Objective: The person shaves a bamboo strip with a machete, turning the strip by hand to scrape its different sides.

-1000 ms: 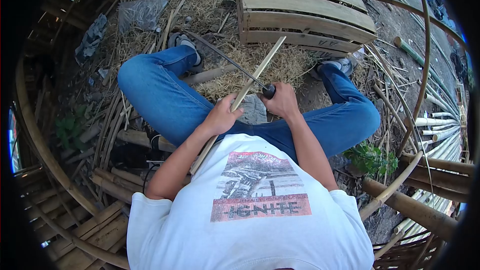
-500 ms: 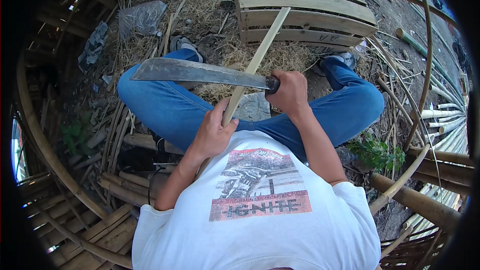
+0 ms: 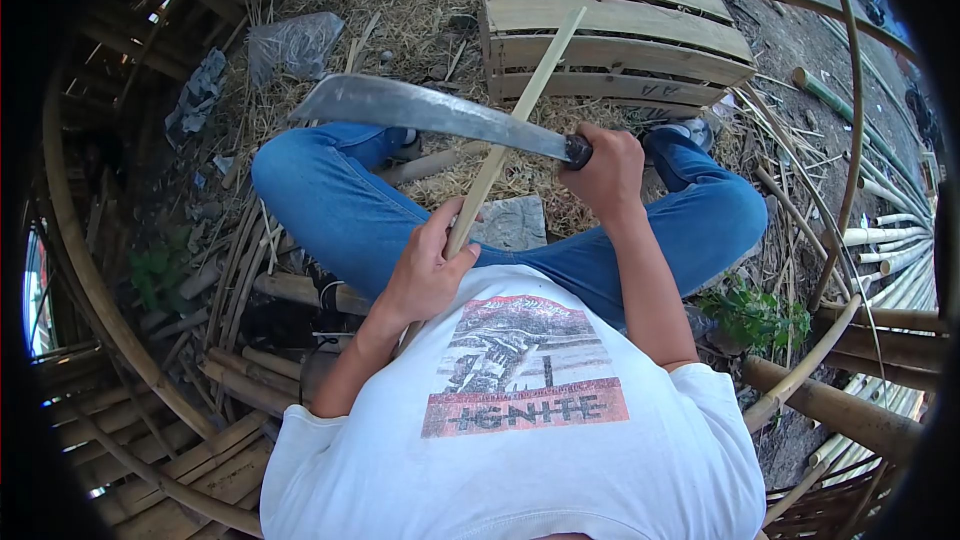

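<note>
My left hand (image 3: 437, 258) is closed around the lower part of a long, pale bamboo strip (image 3: 530, 95). The strip slants up and to the right, away from my body, and its near end runs down beside my forearm. My right hand (image 3: 608, 172) grips the dark handle of a machete (image 3: 430, 108). Its broad grey blade points left and crosses the strip above my left hand. Whether the edge touches the strip I cannot tell. Beneath, between my bent legs, lies a flat grey stone block (image 3: 512, 223).
A slatted wooden crate (image 3: 615, 25) stands ahead of my feet on straw-covered ground. Bamboo poles (image 3: 895, 235) lie at the right, near a green plant (image 3: 755, 315). A clear plastic bag (image 3: 290, 45) lies at the far left. Bamboo framing (image 3: 90, 270) curves along the left side.
My right hand and the machete have moved forward along the strip, away from my body, and the blade has tilted. My left hand stays at about the same place on the strip.
</note>
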Tool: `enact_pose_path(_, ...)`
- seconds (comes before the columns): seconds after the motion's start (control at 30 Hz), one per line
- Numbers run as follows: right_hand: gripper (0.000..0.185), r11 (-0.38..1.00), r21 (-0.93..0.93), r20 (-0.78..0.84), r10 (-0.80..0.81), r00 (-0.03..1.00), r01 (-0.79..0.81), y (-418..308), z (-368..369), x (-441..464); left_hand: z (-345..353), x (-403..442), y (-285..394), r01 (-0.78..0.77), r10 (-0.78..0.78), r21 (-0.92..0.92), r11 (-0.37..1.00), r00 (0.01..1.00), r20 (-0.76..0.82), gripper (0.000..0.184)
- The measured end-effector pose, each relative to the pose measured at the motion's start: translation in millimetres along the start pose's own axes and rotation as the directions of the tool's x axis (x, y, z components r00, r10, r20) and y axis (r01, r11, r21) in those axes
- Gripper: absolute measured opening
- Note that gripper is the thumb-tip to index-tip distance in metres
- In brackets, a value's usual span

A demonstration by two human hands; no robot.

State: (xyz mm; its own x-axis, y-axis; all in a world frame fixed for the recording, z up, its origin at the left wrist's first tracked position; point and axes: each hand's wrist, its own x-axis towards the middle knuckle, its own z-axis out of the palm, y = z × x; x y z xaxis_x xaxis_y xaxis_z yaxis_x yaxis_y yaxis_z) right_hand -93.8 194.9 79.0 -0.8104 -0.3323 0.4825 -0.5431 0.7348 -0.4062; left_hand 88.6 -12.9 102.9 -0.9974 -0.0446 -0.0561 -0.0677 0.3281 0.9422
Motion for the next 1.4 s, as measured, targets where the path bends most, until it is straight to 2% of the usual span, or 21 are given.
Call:
enact_pose_path(0.07, 0.013, 0.994, -0.03, -0.121, 0.1, 0.988, -0.104, 31, 0, 15, -7, -13, -1, 0.086, -0.083, -0.06, 0.995, 0.996, 0.044, 0.031)
enact_pose_path(0.17, 0.016, 0.966, 0.073, -0.114, 0.254, 0.96, -0.247, 60, -5, 29, -11, -18, -4, 0.167, -0.159, -0.133, 0.977, 0.985, 0.068, 0.03)
enact_pose_path(0.27, 0.018, 0.968, 0.184, -0.015, 0.178, 0.984, -0.172, 48, 8, 16, -9, -10, -12, 0.195, -0.189, -0.166, 0.967, 0.981, 0.049, 0.028)
enact_pose_path(0.3, 0.02, 0.947, 0.249, 0.056, 0.197, 0.979, -0.205, 38, 9, 12, -8, -4, -13, 0.198, -0.194, -0.169, 0.966, 0.98, 0.042, 0.028)
enact_pose_path(0.4, 0.018, 0.937, 0.288, 0.165, 0.154, 0.974, -0.197, 10, 5, 10, -2, 0, -1, 0.178, -0.174, -0.068, 0.982, 0.983, 0.063, 0.024)
enact_pose_path(0.53, 0.015, 0.972, 0.222, 0.076, 0.056, 0.996, -0.072, -2, 5, 15, 0, -1, -6, 0.09, -0.087, -0.052, 0.995, 0.995, 0.054, 0.026)
enact_pose_path(0.63, 0.016, 0.988, 0.151, 0.057, 0.019, 0.998, -0.028, -7, -3, 19, -3, -5, 1, 0.021, -0.023, 0.036, 0.999, 0.999, 0.037, 0.029)
enact_pose_path(0.7, 0.019, 0.988, 0.148, 0.092, 0.029, 0.995, -0.042, -6, -8, 26, -7, -4, 10, 0.038, -0.04, 0.041, 0.998, 0.998, 0.053, 0.031)
enact_pose_path(0.9, 0.018, 0.996, 0.064, 0.002, -0.057, 0.998, 0.057, 2, -6, 36, -9, -3, 11, 0.044, -0.039, -0.058, 0.997, 0.996, 0.081, 0.033)
enact_pose_path(1.0, 0.019, 0.998, 0.016, 0.015, -0.056, 0.998, 0.056, 1, -8, 38, -10, -1, 7, 0.051, -0.045, -0.065, 0.997, 0.996, 0.082, 0.033)
enact_pose_path(1.13, 0.018, 0.997, -0.064, -0.089, 0.037, 0.995, -0.043, 33, -7, 52, -18, -14, 4, 0.153, -0.143, -0.091, 0.984, 0.984, 0.107, 0.032)
enact_pose_path(1.2, 0.019, 0.987, -0.106, -0.163, 0.101, 0.981, -0.119, 59, -10, 61, -18, -20, -2, 0.122, -0.121, -0.014, 0.992, 0.989, 0.081, 0.029)
enact_pose_path(1.3, 0.019, 0.989, -0.079, -0.188, 0.11, 0.976, -0.126, 68, -17, 52, -15, -17, -10, 0.104, -0.107, 0.084, 0.991, 0.994, 0.027, 0.027)
enact_pose_path(1.4, 0.017, 0.97, 0.137, -0.031, 0.205, 0.978, -0.199, 52, 6, 25, -6, -14, -22, 0.104, -0.104, 0.14, 0.985, 0.995, -0.014, 0.027)
